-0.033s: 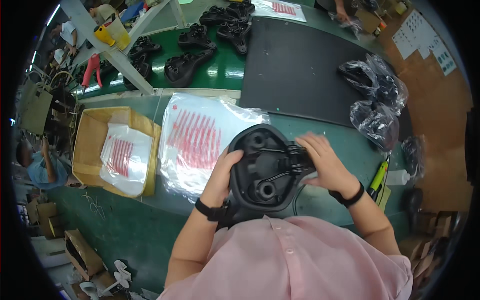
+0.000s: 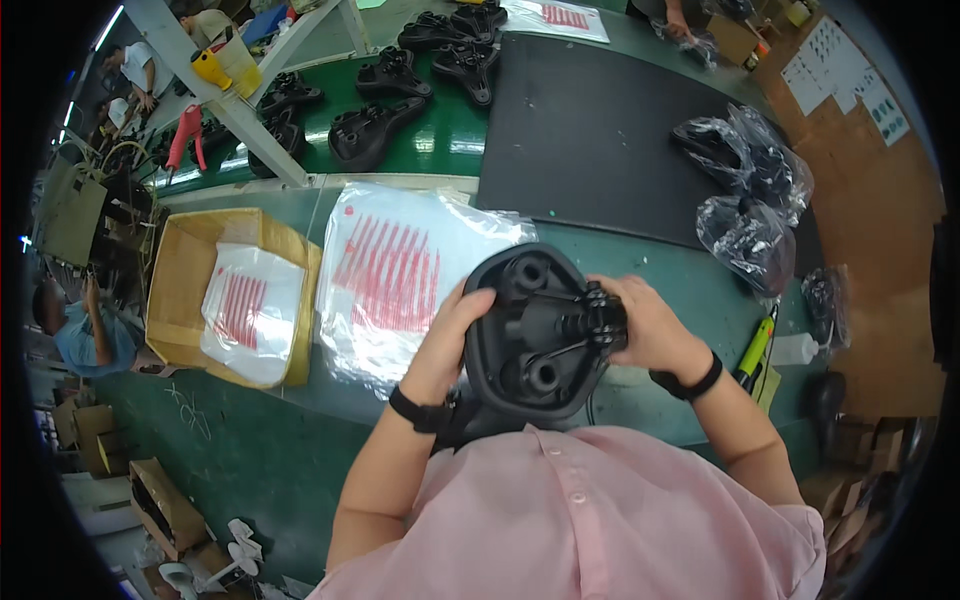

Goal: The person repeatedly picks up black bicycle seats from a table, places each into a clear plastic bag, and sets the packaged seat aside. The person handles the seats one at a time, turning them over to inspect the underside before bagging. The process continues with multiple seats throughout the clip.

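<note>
A black bicycle saddle (image 2: 522,335) is held in front of my chest, its underside with two round sockets, rails and a clamp facing up. My left hand (image 2: 447,340) grips the saddle's wide end at the left rim, thumb on top. My right hand (image 2: 652,325) wraps round the narrow end beside the clamp (image 2: 603,316); some of its fingers are hidden behind the saddle. Left of the saddle lies a stack of clear plastic bags (image 2: 385,270) with red print.
A yellow box (image 2: 185,290) with more printed bags stands at the left. Several black saddles (image 2: 375,130) lie on a green conveyor (image 2: 445,140). A black mat (image 2: 590,130), plastic-wrapped saddles (image 2: 750,240) and a green-yellow tool (image 2: 757,350) are to the right.
The saddle has shifted slightly right and turned a little in my hands. My right hand's fingers have closed in around the narrow end by the clamp.
</note>
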### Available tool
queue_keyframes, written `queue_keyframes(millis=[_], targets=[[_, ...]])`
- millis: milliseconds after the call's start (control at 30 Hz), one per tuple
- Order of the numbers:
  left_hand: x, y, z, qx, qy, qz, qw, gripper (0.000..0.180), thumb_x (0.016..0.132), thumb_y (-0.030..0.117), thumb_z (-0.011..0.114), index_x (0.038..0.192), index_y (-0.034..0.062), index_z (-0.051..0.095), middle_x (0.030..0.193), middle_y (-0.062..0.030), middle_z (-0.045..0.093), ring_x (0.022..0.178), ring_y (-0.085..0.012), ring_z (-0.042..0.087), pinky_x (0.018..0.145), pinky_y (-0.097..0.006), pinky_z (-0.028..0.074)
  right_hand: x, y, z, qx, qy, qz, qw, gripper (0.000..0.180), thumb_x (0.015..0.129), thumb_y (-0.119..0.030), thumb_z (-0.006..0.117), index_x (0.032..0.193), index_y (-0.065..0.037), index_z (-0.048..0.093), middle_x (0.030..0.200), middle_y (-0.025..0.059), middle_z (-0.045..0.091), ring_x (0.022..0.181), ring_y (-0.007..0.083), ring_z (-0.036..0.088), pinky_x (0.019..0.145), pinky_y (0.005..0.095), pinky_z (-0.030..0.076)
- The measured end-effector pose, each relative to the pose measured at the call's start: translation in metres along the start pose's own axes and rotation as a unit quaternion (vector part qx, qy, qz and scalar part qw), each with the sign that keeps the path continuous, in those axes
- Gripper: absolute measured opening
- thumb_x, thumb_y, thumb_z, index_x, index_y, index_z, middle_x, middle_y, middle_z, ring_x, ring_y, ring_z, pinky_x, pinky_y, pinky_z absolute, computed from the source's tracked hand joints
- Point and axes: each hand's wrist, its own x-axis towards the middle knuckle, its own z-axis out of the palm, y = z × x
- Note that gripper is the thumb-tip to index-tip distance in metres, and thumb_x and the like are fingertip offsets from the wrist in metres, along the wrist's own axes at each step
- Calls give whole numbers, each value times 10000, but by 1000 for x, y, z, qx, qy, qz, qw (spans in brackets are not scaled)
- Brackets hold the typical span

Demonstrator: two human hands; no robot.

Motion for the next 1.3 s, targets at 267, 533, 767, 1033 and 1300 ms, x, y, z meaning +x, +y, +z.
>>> queue_keyframes(millis=[267,533,767,1033,1300], targets=[[52,-49,-38,395,228,150,877,475,898,302,623,1277,54,480,908,-131,631,815,-236,624,736,-376,518,-63,34,80,861,-50,43,504,760,849,-557,570,1267,63,433,978,162,580,729,264,618,562,378,518],[65,-172,-36,753,275,150,579,516,782,235,710,1218,32,524,1008,-195,594,1024,-358,562,875,-448,454,-118,22,100,930,-53,14,364,820,813,-600,598,1280,42,392,929,118,523,695,232,562,515,362,490],[56,-137,-82,583,218,108,775,242,873,195,597,783,-25,643,773,-214,647,767,-381,622,713,-437,464,-130,12,75,760,44,164,627,678,803,-505,650,1178,35,487,923,166,609,771,260,641,555,381,533],[42,-147,-129,428,220,49,875,259,847,216,670,731,-13,635,643,-97,632,614,-187,589,597,-341,444,-108,63,118,-9,124,384,915,875,597,-355,854,1238,72,438,1058,291,624,983,422,618,856,411,501],[46,-130,-120,392,302,78,865,364,872,259,668,649,-5,554,578,-55,515,555,-143,472,545,-324,374,-89,74,150,623,56,383,680,485,766,-169,776,1176,-10,571,1042,62,648,884,154,633,799,313,520]])
